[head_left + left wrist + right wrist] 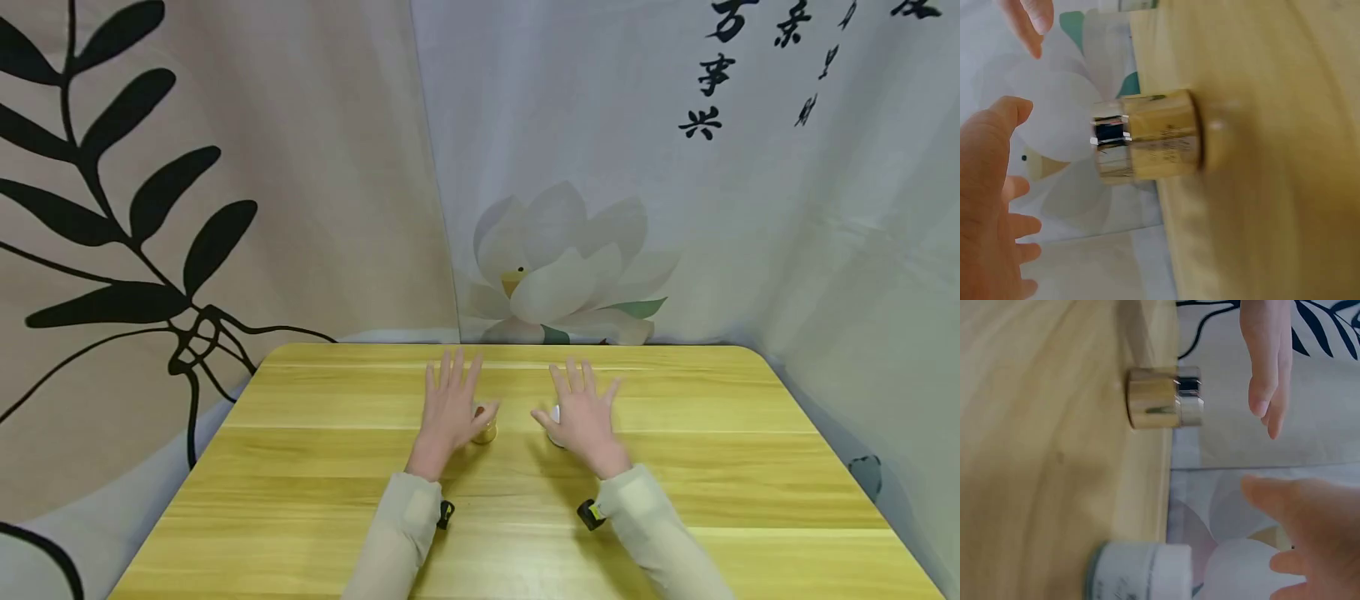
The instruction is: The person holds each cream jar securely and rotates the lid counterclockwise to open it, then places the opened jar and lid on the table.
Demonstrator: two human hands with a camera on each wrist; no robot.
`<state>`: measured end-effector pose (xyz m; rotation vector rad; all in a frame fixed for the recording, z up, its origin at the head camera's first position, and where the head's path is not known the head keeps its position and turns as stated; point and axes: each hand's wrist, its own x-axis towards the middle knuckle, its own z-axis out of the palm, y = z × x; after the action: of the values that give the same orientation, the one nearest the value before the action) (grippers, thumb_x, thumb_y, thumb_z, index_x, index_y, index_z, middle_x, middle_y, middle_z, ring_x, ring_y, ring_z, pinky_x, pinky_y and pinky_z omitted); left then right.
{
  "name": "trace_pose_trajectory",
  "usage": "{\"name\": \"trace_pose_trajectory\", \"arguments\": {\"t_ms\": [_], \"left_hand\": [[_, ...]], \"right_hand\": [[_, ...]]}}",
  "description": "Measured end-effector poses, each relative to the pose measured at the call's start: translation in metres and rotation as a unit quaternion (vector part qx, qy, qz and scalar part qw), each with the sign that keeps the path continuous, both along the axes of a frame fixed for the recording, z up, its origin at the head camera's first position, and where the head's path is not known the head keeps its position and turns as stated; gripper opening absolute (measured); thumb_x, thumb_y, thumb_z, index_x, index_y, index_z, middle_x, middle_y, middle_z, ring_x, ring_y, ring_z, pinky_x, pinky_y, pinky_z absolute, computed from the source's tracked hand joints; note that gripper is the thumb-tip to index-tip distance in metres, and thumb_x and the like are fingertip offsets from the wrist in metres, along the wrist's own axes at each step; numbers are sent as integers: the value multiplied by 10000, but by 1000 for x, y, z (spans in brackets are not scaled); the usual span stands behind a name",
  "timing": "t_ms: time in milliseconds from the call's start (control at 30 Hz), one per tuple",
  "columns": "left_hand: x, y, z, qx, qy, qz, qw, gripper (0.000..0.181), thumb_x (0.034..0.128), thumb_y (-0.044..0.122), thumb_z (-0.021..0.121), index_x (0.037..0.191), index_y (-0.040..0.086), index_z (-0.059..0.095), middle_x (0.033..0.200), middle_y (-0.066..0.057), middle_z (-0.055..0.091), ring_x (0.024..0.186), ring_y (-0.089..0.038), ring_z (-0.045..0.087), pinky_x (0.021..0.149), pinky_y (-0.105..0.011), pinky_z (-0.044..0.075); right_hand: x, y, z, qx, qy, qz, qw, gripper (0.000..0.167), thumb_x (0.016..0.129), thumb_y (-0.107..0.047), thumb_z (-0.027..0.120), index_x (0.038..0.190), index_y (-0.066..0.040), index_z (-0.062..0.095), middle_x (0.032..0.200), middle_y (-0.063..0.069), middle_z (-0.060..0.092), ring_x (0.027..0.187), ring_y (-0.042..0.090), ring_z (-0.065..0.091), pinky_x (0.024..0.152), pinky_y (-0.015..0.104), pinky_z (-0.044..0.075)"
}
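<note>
A small gold jar with a shiny silver lid [1160,136] stands upright on the wooden table [495,533], partly hidden by the left hand [447,410] in the head view. That hand is spread above and beside the jar, fingers straight, not gripping it. The right hand [585,419] is also spread, over a white jar [1138,572] that it mostly covers in the head view. In the left wrist view the left hand [988,200] hangs apart from the gold jar. The right wrist view shows the right hand [1310,531] apart from both jars.
Behind the table hangs a pale curtain [337,167] with dark leaves, a lotus and black characters printed on it. Its folds meet the table's back edge [510,345]. Dark wrist straps with small devices [591,514] sit at both cuffs.
</note>
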<state>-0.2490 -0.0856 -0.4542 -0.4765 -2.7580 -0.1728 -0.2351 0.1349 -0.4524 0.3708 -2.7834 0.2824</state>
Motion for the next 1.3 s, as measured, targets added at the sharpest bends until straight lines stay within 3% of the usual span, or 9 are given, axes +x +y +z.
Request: {"name": "trace_pose_trajectory", "arguments": {"t_ms": [233,500,667,800,1000,1100,1300], "left_hand": [[8,-8,-17,274,67,-194,9994,727,864,498,548,1419,75,345,1465,-242,285,1355,-418,216,1057,-608,178],[11,-14,-30,426,-563,-15,9975,807,837,535,591,1429,42,350,1463,-234,301,1348,-414,242,1064,-593,184],[11,-15,-33,752,-790,-150,9939,844,770,497,698,1382,-1,397,1349,-235,456,1260,-397,388,1038,-565,267],[11,-15,-34,1318,-1023,-378,9853,793,705,390,792,1300,-26,473,1215,-213,563,1120,-370,510,959,-532,373],[7,-13,-32,2086,-1456,-631,9650,702,657,239,846,1216,-41,528,1107,-177,613,1010,-336,568,860,-522,444],[6,-12,-32,2390,-1700,-661,9537,664,660,182,843,1202,-46,534,1106,-181,611,1012,-334,570,875,-511,447],[4,-13,-40,2622,-1883,-549,9449,588,664,142,836,1146,-44,557,1062,-162,612,970,-315,568,842,-469,461]], "right_hand": [[2,-13,-11,38,-25,265,9996,801,771,-518,693,1395,-92,426,1454,202,343,1366,395,215,960,756,60],[3,-29,-17,-159,41,635,9978,735,788,-436,715,1374,-86,442,1437,195,367,1351,386,256,997,696,180],[3,-38,-18,-534,126,943,9940,632,805,-320,728,1322,-48,488,1392,189,421,1318,365,321,1043,572,258],[2,-46,-22,-1055,227,1163,9873,573,792,-247,747,1274,-25,528,1303,178,498,1236,338,418,1021,484,341],[1,-55,-24,-2139,47,1384,9670,506,792,-163,747,1229,5,555,1208,152,563,1145,312,483,941,451,430],[1,-57,-26,-2541,-172,1396,9569,486,809,-146,732,1233,7,551,1212,153,558,1151,315,478,939,458,429],[0,-59,-31,-3042,-411,1414,9412,449,825,-119,711,1223,18,553,1214,165,556,1145,330,496,934,478,425]]}}
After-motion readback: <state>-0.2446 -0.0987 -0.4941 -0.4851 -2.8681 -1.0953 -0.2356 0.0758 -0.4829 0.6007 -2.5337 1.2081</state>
